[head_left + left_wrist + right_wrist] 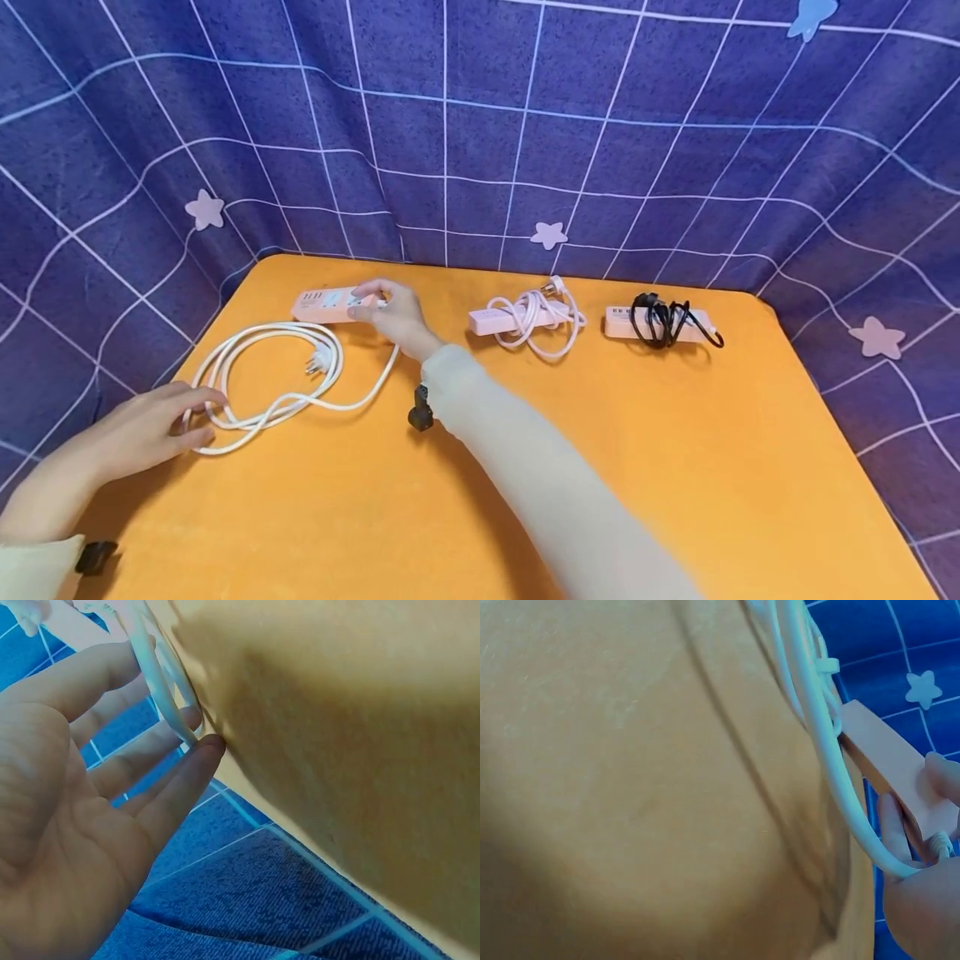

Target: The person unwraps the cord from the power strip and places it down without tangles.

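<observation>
At the back left of the table, my right hand [402, 318] grips one end of a pink power strip [313, 307] with its fingers and thumb. From that end a white cable [345, 407] runs forward into loose loops lying on the table. Its white plug [321, 358] sits inside the loops with the pins showing. My left hand [142, 429] is at the left edge of the coil, fingers and thumb curved around the cable strands. In the left wrist view, the cable strands [161, 690] pass between thumb and fingertips. The right wrist view shows the strip's plain side [892, 754].
To the right of my right hand lies a pink power strip [487, 322] wrapped in its pink cord. Farther right is another pink strip [618, 325] bundled with black cord. The orange table [675, 467] is surrounded by a blue gridded curtain [480, 133] at the back and sides.
</observation>
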A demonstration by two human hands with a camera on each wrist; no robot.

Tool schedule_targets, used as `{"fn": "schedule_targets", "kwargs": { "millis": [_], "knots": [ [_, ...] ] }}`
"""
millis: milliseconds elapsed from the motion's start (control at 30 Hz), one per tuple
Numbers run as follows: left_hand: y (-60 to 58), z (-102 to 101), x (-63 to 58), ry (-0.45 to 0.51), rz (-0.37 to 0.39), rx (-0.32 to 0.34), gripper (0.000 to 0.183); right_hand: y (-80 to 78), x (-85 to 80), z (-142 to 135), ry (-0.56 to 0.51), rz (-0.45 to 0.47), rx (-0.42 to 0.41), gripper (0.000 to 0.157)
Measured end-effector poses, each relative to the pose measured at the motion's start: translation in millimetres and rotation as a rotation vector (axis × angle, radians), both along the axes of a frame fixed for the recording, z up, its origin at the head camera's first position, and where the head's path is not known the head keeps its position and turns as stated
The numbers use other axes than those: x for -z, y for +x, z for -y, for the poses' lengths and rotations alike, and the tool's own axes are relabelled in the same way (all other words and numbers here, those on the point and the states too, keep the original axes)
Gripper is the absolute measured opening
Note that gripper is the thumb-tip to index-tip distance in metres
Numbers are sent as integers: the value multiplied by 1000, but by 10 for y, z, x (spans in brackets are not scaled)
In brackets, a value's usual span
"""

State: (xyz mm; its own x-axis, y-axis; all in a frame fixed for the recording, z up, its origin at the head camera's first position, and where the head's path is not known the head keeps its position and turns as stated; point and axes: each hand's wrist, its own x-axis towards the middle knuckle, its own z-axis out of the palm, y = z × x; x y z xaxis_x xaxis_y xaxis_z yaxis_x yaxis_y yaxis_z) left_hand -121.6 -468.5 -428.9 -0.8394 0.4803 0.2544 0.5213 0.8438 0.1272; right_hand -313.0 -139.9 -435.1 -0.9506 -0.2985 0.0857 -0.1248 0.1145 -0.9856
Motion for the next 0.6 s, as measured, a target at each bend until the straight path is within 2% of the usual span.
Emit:
{"fn": "schedule_targets", "kwargs": {
  "millis": [133,267,400,533,600],
  "knots": [
    [-2,-17,6,-10,-30,14,56,-11,60,12,72,-32,-17,20],
    [14,-16,14,-15,-58,31,58,-13,80,-27,244,-126,-63,15],
    [14,-27,17,-18,-52,27,59,-11,76,-67,387,-220,-104,11],
    [-11,-34,26,-38,-49,22,59,-9,49,-92,521,-287,-123,17],
    [-6,-23,33,-44,-58,25,59,1,20,-106,592,-292,-118,23]
  ]
}}
